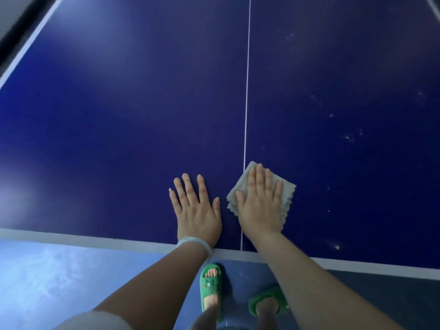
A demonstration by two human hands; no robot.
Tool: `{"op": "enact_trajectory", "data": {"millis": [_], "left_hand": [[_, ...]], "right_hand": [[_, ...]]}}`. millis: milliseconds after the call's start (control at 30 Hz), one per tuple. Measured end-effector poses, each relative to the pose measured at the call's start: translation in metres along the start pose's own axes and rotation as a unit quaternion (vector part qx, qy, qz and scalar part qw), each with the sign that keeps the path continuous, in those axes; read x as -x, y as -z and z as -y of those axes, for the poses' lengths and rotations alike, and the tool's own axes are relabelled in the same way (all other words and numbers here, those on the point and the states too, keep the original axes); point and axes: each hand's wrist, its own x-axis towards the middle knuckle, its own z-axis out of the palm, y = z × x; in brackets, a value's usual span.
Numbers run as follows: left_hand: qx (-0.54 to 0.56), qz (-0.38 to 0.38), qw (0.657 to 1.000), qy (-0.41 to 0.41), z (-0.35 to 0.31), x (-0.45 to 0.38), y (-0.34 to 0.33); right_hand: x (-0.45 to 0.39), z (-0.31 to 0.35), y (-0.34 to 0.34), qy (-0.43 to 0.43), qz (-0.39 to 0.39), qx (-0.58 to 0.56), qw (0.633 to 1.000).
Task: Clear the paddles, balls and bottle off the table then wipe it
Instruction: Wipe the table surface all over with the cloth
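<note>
The right hand [260,206] is pressing its flat, straight fingers on the grey cloth [283,198] near the tabletop [119,115] edge while the left hand [196,210] is resting spread beside it, so pushing the cloth firmly toward the white specks [350,136] is looking best.

The table [119,115] top looks smooth, faintly glossy; the cloth [288,198] nubbly, matt; slippers [210,285] matt plastic.

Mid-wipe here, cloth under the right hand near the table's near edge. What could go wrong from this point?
1. White specks dot the table to the right of the centre line; short strokes could miss them.
2. The cloth lies under a flat right hand, not gripped, so it may bunch or slip.
3. The left hand rests on the surface and may leave prints.
</note>
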Motion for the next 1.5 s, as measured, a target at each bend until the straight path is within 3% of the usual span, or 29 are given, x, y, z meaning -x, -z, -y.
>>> {"op": "enact_trajectory", "data": {"millis": [233, 500, 633, 767, 867, 967, 1100, 1200, 1267, 1400, 1433, 1500], "left_hand": [[0.017, -0.001, 1.000, -0.008, -0.001, 0.000, 0.003], [0.015, 0.000, 1.000, -0.006, 0.000, 0.000, 0.000], [0.011, 0.001, 1.000, -0.009, 0.000, 0.000, -0.001], [0.021, -0.006, 1.000, -0.009, -0.001, -0.001, -0.001], [0.015, -0.003, 1.000, -0.008, -0.001, -0.001, -0.001], [0.011, 0.007, 1.000, -0.005, -0.003, -0.001, 0.002], [0.056, 0.012, 0.998, 0.007, -0.011, -0.005, 0.012], [0.090, -0.012, 0.994, -0.062, -0.040, 0.000, 0.017], [0.106, -0.003, 0.992, -0.070, -0.072, 0.007, 0.015], [0.075, 0.029, 0.997, 0.019, -0.117, 0.015, 0.001], [0.064, 0.023, 0.997, 0.029, -0.121, 0.016, -0.002], [0.059, 0.003, 0.998, 0.033, -0.122, 0.016, -0.005]], "right_hand": [[0.089, -0.019, -0.019, 0.069, -0.011, 0.018, 0.997], [-0.011, 0.000, 0.004, -0.007, 0.002, 0.008, 1.000], [0.042, 0.001, -0.010, 0.075, -0.031, 0.014, 0.997], [0.078, -0.059, -0.014, 0.157, -0.024, 0.039, 0.987], [0.065, -0.100, 0.000, 0.050, -0.028, 0.044, 0.997], [0.059, -0.094, 0.001, -0.038, -0.038, 0.015, 0.998], [0.086, -0.090, -0.009, 0.114, -0.035, 0.039, 0.992], [0.094, -0.140, -0.008, 0.184, -0.028, 0.068, 0.980], [0.084, -0.179, -0.003, 0.150, -0.025, 0.089, 0.984], [0.058, -0.205, 0.010, -0.020, -0.033, 0.059, 0.998], [0.055, -0.197, 0.011, -0.024, -0.040, 0.062, 0.997], [0.061, -0.178, 0.007, 0.060, -0.038, 0.063, 0.996]]}}
